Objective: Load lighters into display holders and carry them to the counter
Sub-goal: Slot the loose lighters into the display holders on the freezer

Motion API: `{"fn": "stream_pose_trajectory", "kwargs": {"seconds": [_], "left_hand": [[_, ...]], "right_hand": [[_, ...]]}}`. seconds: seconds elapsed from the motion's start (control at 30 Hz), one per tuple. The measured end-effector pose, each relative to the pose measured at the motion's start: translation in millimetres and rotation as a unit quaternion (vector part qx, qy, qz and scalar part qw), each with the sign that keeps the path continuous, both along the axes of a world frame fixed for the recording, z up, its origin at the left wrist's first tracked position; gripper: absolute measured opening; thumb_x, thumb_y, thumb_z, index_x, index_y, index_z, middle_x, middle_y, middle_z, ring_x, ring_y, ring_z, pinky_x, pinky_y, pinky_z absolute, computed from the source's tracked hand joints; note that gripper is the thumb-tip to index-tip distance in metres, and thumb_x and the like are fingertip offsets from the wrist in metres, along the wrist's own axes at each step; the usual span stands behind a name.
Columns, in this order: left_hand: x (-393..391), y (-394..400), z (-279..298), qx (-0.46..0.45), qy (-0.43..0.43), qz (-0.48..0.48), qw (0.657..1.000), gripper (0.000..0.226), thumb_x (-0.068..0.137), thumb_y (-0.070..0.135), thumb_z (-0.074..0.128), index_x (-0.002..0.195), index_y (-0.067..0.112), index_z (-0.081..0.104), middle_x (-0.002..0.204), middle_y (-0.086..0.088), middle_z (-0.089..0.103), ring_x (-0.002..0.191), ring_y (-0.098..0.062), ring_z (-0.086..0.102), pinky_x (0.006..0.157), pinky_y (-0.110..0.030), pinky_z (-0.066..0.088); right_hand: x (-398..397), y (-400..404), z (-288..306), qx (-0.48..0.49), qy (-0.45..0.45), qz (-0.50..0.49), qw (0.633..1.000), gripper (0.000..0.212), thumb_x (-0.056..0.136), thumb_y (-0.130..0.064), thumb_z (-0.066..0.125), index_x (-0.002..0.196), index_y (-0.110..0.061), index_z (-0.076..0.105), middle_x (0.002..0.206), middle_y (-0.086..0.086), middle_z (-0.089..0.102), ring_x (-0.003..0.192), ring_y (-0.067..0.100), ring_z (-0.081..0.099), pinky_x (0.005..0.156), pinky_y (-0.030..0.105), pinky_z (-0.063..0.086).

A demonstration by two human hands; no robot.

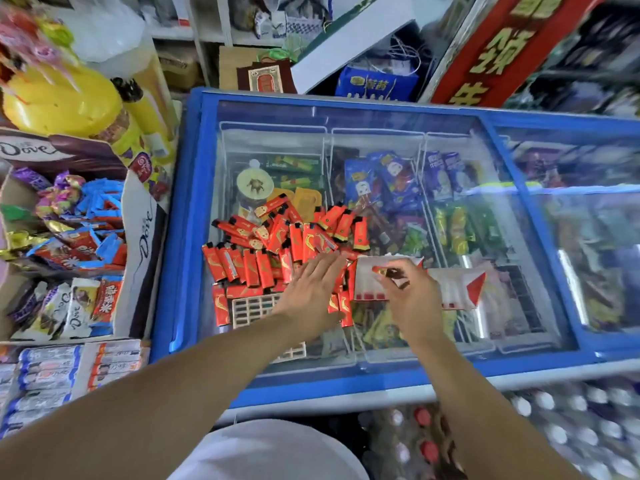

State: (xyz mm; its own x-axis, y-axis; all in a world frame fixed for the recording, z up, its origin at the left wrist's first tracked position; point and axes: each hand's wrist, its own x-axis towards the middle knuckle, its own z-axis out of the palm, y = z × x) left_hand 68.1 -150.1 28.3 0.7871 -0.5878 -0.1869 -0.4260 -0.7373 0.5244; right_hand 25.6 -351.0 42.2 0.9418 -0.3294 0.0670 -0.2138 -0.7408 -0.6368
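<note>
On the glass lid of the blue freezer point(187, 216) we see the red lighters point(277, 251) in a loose heap, most w/ long axis running away from us, black caps at far end. Left hand point(311, 289) lies flat on the heap, fingers straight & slightly spread. Right hand point(412, 292), just right of the heap, pinches one lighter point(388, 271), lying crosswise, above the white display holder point(374, 282)

Two hands, left hand point(309, 289) and right hand point(412, 296), work over dozens of red lighters point(277, 244), too heaped to count exactly. Two white display holders point(372, 282) lie alongside, one grid tray point(251, 306).
</note>
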Motion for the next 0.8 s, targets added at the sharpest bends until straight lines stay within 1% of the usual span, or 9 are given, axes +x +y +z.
{"fn": "stream_pose_trajectory", "kwargs": {"seconds": [0.1,0.2,0.27,0.33,0.43,0.53,0.67,0.73,0.8], "left_hand": [[11.2,-31.4,3.1,-0.025,0.018,0.004,1.000,0.111,0.086,0.042,0.075,0.160,0.022,-0.005,0.166,0.000,0.012,0.153,-0.020,0.009,0.123,-0.035,0.008],[18.1,-51.2,1.7,-0.037,0.042,-0.007,0.998,0.110,0.085,0.031,0.077,0.161,0.020,-0.002,0.161,-0.005,0.024,0.148,-0.025,0.020,0.123,-0.040,0.017],[19.6,-58.1,-2.9,-0.019,0.041,-0.020,0.999,0.110,0.085,0.020,0.077,0.160,0.023,-0.004,0.158,-0.004,0.026,0.146,-0.027,0.024,0.123,-0.044,0.020],[19.8,-59.7,-9.6,0.002,0.031,-0.026,0.999,0.110,0.085,0.014,0.076,0.160,0.024,-0.003,0.158,-0.005,0.026,0.145,-0.027,0.026,0.123,-0.045,0.019],[19.6,-53.8,-18.6,0.017,0.025,-0.031,0.999,0.113,0.084,0.007,0.077,0.158,0.029,-0.005,0.155,-0.007,0.031,0.143,-0.030,0.033,0.122,-0.044,0.025],[17.6,-44.6,-21.8,0.014,0.024,-0.037,0.999,0.108,0.087,0.016,0.077,0.159,0.030,-0.002,0.147,-0.008,0.038,0.136,-0.030,0.041,0.118,-0.043,0.031],[16.3,-27.5,-21.6,0.034,0.009,-0.039,0.999,0.106,0.088,0.019,0.075,0.160,0.026,-0.004,0.150,-0.009,0.036,0.140,-0.029,0.035,0.120,-0.041,0.028],[15.3,-15.9,-21.7,0.052,0.000,-0.042,0.998,0.107,0.090,0.022,0.074,0.160,0.025,-0.007,0.152,-0.009,0.034,0.141,-0.028,0.032,0.121,-0.041,0.025],[14.9,-5.5,-19.8,0.072,-0.023,-0.049,0.996,0.107,0.091,0.027,0.073,0.160,0.024,-0.008,0.151,-0.009,0.035,0.140,-0.027,0.033,0.122,-0.041,0.022]], "right_hand": [[11.0,-7.2,-16.8,-0.051,0.004,0.023,0.998,0.020,0.085,-0.029,0.079,0.103,-0.024,0.074,0.102,-0.010,0.068,0.088,0.011,0.065,0.078,0.031,0.055],[17.2,-3.7,-26.4,-0.070,0.015,0.038,0.997,0.023,0.090,-0.027,0.073,0.113,-0.030,0.074,0.108,-0.009,0.072,0.094,0.012,0.068,0.079,0.031,0.056],[17.7,-1.6,-29.1,-0.093,0.041,0.046,0.994,0.027,0.094,-0.026,0.067,0.121,-0.031,0.071,0.114,-0.007,0.072,0.098,0.013,0.068,0.078,0.029,0.054],[17.7,-2.3,-28.5,-0.110,0.049,0.052,0.991,0.029,0.095,-0.025,0.065,0.123,-0.031,0.070,0.114,-0.005,0.073,0.096,0.017,0.069,0.074,0.030,0.054],[20.7,-8.1,-22.2,-0.140,0.061,0.057,0.987,0.029,0.095,-0.023,0.066,0.123,-0.027,0.070,0.109,-0.001,0.075,0.088,0.022,0.072,0.070,0.030,0.053],[23.2,-11.4,-19.0,-0.154,0.086,0.084,0.981,0.032,0.095,-0.019,0.064,0.126,-0.024,0.069,0.100,0.002,0.077,0.080,0.024,0.073,0.065,0.027,0.050],[23.7,-0.2,-20.4,-0.159,0.057,0.131,0.977,0.030,0.092,-0.019,0.068,0.122,-0.022,0.071,0.085,0.002,0.077,0.067,0.022,0.071,0.057,0.028,0.053],[22.8,8.4,-23.0,-0.158,0.042,0.134,0.978,0.028,0.089,-0.019,0.073,0.118,-0.019,0.073,0.075,0.002,0.075,0.058,0.020,0.069,0.051,0.021,0.045],[21.9,15.2,-27.2,-0.161,0.041,0.127,0.978,0.027,0.089,-0.023,0.074,0.115,-0.020,0.073,0.067,0.000,0.072,0.051,0.017,0.065,0.047,0.021,0.042]]}}
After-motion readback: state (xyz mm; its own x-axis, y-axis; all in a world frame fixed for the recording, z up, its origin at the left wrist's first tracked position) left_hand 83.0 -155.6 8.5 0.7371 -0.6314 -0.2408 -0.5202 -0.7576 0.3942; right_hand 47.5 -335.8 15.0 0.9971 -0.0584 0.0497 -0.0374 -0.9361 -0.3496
